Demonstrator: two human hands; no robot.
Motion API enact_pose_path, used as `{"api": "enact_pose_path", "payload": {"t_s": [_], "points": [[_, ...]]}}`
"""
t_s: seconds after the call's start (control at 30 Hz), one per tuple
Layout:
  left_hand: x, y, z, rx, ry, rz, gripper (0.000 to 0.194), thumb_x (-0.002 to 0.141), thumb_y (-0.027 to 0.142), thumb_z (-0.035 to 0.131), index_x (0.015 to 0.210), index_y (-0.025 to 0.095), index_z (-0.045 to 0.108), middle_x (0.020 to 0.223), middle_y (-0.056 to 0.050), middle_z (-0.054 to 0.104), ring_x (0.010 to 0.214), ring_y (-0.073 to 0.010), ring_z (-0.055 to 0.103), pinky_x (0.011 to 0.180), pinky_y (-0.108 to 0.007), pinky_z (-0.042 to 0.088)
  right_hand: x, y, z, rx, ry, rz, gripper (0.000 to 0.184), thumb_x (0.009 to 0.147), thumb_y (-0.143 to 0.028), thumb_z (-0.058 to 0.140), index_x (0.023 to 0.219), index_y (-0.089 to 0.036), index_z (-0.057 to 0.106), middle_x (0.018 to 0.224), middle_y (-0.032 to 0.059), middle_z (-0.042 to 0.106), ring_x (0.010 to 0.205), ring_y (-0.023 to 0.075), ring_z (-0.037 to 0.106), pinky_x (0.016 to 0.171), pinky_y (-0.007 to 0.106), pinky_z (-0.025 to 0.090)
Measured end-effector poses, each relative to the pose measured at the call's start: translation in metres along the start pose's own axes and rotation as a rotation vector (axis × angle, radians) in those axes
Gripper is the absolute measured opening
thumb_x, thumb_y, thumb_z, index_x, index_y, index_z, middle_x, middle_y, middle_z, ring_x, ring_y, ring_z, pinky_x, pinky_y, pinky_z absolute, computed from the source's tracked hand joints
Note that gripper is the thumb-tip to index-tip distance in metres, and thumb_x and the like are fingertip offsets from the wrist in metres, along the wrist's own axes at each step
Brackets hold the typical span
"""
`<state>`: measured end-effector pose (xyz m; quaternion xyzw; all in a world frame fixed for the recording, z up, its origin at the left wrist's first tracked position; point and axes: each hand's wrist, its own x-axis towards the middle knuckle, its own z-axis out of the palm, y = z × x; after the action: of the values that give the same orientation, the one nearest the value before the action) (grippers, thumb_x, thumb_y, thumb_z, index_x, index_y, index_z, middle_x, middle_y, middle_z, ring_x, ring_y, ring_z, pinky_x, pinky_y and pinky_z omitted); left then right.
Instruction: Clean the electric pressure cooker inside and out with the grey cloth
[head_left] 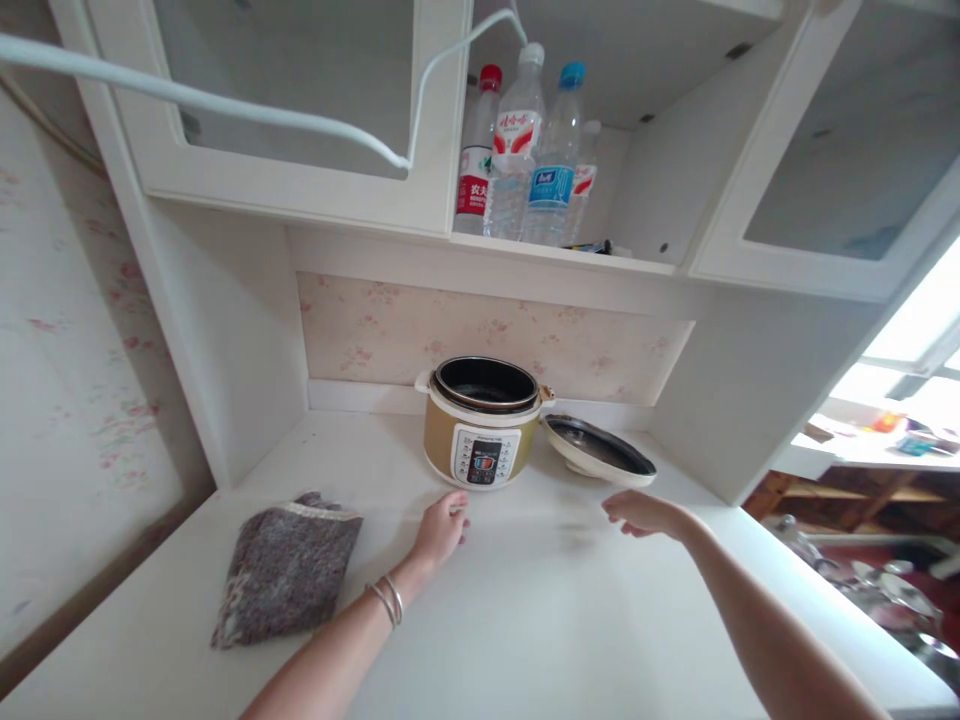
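A gold electric cooker (480, 425) stands open on the white counter (540, 620), its dark inner pot showing. Its lid (598, 450) lies upside down just to its right. My left hand (441, 527) reaches toward the cooker's front, fingers loosely curled, holding nothing; bangles sit on that wrist. My right hand (637, 512) hovers over the counter below the lid, fingers stretched forward and apart, with nothing in it.
A grey folded cloth (289, 565) lies at the counter's left. Several water bottles (525, 150) stand in the open cabinet above, beside glass doors. A white cable (225, 100) crosses the upper cabinet. A cluttered lower surface with metal items (885, 590) is at right.
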<state>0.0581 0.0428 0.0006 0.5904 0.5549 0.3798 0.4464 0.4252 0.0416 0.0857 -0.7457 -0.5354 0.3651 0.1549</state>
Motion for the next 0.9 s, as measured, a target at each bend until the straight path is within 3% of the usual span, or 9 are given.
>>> {"api": "enact_pose_path", "payload": {"t_s": [0.1,0.2,0.3,0.37,0.47,0.57,0.8,0.9], "points": [[0.014,0.035,-0.029,-0.01,0.065,0.082,0.029,0.083,0.023,0.044,0.105,0.018,0.063,0.102,-0.006,0.069,0.058,-0.0085,0.06,0.047,-0.017,0.041,-0.019,-0.028,-0.02,-0.038,-0.111,-0.04,0.015,0.072,-0.026,0.068,0.076,-0.011,0.066,0.073,0.01,0.068,0.053,0.0152,0.062,0.046,0.023,0.049],[0.038,0.089,-0.065,-0.123,0.18,0.205,0.026,0.083,0.028,0.044,0.099,0.019,0.062,0.096,-0.006,0.068,0.055,-0.0099,0.059,0.045,-0.019,0.041,-0.026,-0.078,-0.028,0.055,0.082,-0.253,0.023,0.08,-0.034,0.062,0.072,-0.012,0.064,0.064,0.0065,0.066,0.043,0.01,0.054,0.037,0.018,0.037],[0.066,0.138,-0.096,-0.206,0.185,0.17,0.028,0.084,0.036,0.042,0.098,0.018,0.058,0.085,-0.006,0.066,0.047,-0.0105,0.056,0.042,-0.02,0.039,-0.02,-0.137,-0.026,0.181,0.278,-0.292,0.029,0.085,-0.042,0.056,0.08,-0.014,0.063,0.059,0.0025,0.063,0.039,0.0071,0.048,0.036,0.017,0.034],[0.083,0.158,-0.109,-0.11,0.216,0.111,0.028,0.082,0.041,0.046,0.094,0.018,0.058,0.08,-0.006,0.065,0.045,-0.0112,0.054,0.041,-0.021,0.037,-0.01,-0.173,-0.019,0.168,0.309,-0.273,0.033,0.086,-0.047,0.054,0.087,-0.016,0.062,0.063,0.0028,0.064,0.042,0.0079,0.051,0.04,0.017,0.038],[0.103,0.167,-0.119,0.027,0.235,0.038,0.032,0.078,0.048,0.053,0.075,0.017,0.06,0.066,-0.008,0.063,0.041,-0.0141,0.05,0.04,-0.025,0.034,0.011,-0.209,-0.007,0.097,0.318,-0.218,0.041,0.084,-0.053,0.052,0.077,-0.014,0.063,0.055,0.0046,0.06,0.045,0.0117,0.053,0.043,0.021,0.04],[0.118,0.165,-0.12,0.11,0.239,0.004,0.038,0.073,0.053,0.059,0.059,0.017,0.057,0.053,-0.009,0.059,0.044,-0.0183,0.052,0.042,-0.026,0.032,0.033,-0.226,0.002,0.019,0.365,-0.173,0.044,0.08,-0.055,0.057,0.062,-0.015,0.06,0.047,0.0059,0.053,0.05,0.017,0.055,0.046,0.025,0.039],[0.14,0.168,-0.116,0.178,0.273,0.006,0.031,0.056,0.038,0.075,0.052,0.019,0.052,0.067,-0.013,0.065,0.083,-0.0303,0.063,0.057,-0.028,0.039,0.062,-0.231,0.004,-0.088,0.433,-0.16,0.029,0.067,-0.036,0.074,0.055,-0.016,0.056,0.041,0.0014,0.046,0.057,0.0205,0.058,0.053,0.027,0.04],[0.143,0.168,-0.114,0.12,0.246,0.01,0.024,0.052,0.025,0.076,0.052,0.018,0.052,0.067,-0.012,0.065,0.083,-0.0292,0.063,0.058,-0.027,0.038,0.066,-0.229,0.004,-0.072,0.398,-0.185,0.026,0.067,-0.024,0.071,0.05,-0.015,0.054,0.037,0.0006,0.042,0.05,0.0183,0.056,0.051,0.026,0.039]]}}
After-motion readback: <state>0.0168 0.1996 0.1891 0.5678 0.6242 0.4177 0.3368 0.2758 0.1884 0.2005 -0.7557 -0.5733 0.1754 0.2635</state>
